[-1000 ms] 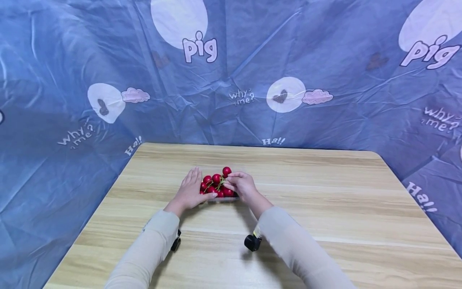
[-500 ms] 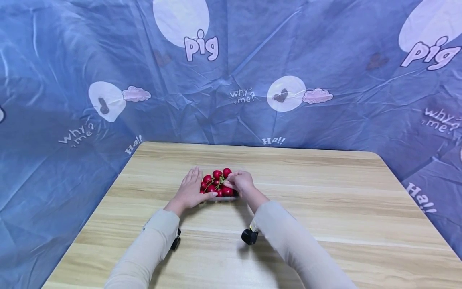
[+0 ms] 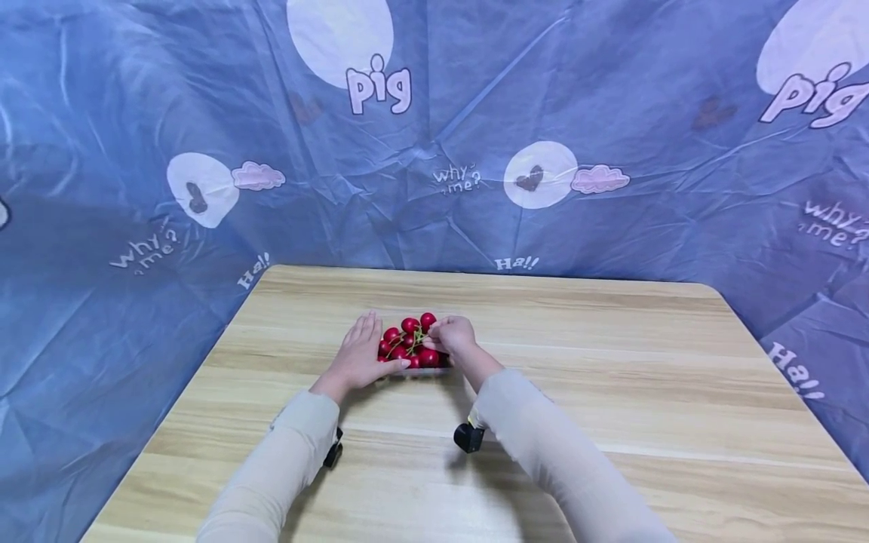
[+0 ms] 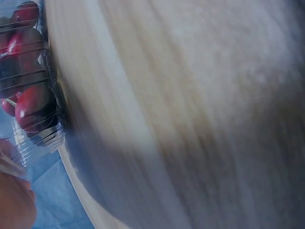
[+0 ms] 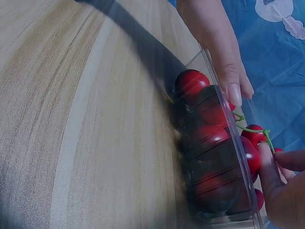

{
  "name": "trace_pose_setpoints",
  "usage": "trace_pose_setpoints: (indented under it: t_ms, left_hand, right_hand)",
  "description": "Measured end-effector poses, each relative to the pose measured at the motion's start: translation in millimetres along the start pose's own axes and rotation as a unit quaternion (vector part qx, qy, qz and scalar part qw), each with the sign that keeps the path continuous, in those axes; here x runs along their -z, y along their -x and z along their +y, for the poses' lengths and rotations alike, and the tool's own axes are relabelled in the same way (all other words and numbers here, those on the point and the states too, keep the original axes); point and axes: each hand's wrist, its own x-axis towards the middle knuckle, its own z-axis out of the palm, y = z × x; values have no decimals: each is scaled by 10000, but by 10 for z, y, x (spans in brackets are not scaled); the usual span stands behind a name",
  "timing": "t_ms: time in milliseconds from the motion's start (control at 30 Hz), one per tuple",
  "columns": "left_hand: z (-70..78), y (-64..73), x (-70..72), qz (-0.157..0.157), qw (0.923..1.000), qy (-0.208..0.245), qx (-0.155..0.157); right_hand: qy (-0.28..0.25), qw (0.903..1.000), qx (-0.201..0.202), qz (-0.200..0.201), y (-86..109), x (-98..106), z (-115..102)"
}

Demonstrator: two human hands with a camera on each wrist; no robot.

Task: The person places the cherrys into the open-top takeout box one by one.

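Note:
Several red cherries with green stems (image 5: 250, 129) fill a clear plastic box (image 3: 421, 372); one cherry (image 3: 428, 321) sits at the back right of the pile. My left hand (image 3: 358, 354) lies along the box's left end, fingers straight and thumb over the front rim. At the right end, my right hand (image 3: 458, 336) reaches over the cherries. Its thumb and fingers pinch a green stem in the right wrist view, close above the rim. The left wrist view shows the ribbed box side with cherries (image 4: 33, 107) behind it.
The box stands on a wood-grain table (image 3: 611, 362). A blue printed cloth (image 3: 434, 136) hangs behind the table's far edge. A small black camera (image 3: 468, 437) sits below my right wrist, another (image 3: 333, 450) by the left.
My right hand has turned and moved slightly away from me over the box. A cherry in the middle of the pile has shifted a little toward the back. The left hand stays in place.

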Motion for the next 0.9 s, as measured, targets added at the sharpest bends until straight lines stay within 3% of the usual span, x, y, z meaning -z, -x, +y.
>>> trace_pose_setpoints:
  t_ms: [433,533,633,767,833,900]
  left_hand:
    - [5,-31,7,7,9998,-213,-42]
    - [4,-26,17,-7,9996,-285,-85]
    - [4,-33,51,32,9993,-361,-87]
    - [4,-48,127,138,9996,-230,-134]
    - [-7,-51,171,167,9997,-145,-123]
    - [-30,-48,220,208,9996,-138,-115]
  right_hand:
    - [169,9997,172,98,-17,122,-24]
    - [456,9982,381,44,10,182,-30]
    - [958,9917,858,0,27,269,-42]
    - [1752,9696,1706,70,20,468,-58]
    - [2290,9489,2163,180,12,601,-64]
    - [2901,9212,2572,331,6,749,-66]
